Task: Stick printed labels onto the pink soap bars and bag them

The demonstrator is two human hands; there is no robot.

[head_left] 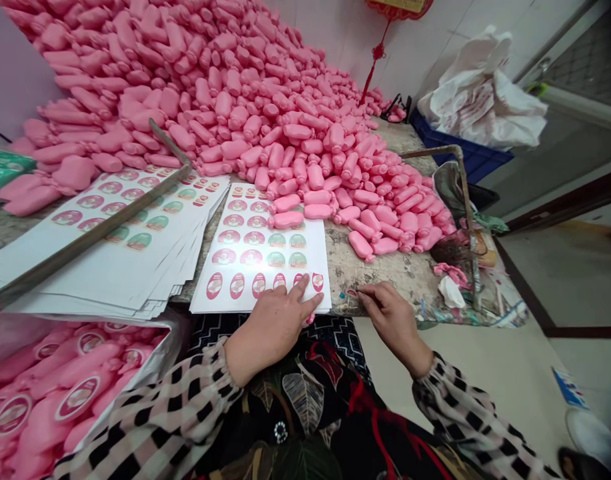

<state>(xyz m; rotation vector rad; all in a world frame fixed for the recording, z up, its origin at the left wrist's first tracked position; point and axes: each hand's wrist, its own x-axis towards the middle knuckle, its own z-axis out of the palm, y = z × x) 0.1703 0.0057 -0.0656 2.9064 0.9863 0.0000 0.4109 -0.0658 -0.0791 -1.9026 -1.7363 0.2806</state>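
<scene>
My left hand (280, 313) lies over the front right of a white sticker sheet (265, 283), its index finger and thumb stretched toward an oval pink sticker (318, 283). Beneath its palm pokes the end of a pink plastic bottle (311, 317), mostly hidden, which the hand appears to hold. To the right, above the bench edge, my right hand (390, 320) pinches a small sticker (352, 292), seen nearly edge-on. Rows of green and pink stickers cover the sheet. Several pink bottles (288, 220) rest on its far right part.
A large heap of pink bottles (225, 100) fills the back of the bench (345, 267). Sheet stacks (110, 280) lie left under a metal bar (100, 230). Labelled bottles (78, 397) fill a bag at lower left. A metal frame (468, 213) and blue crate (465, 157) stand right.
</scene>
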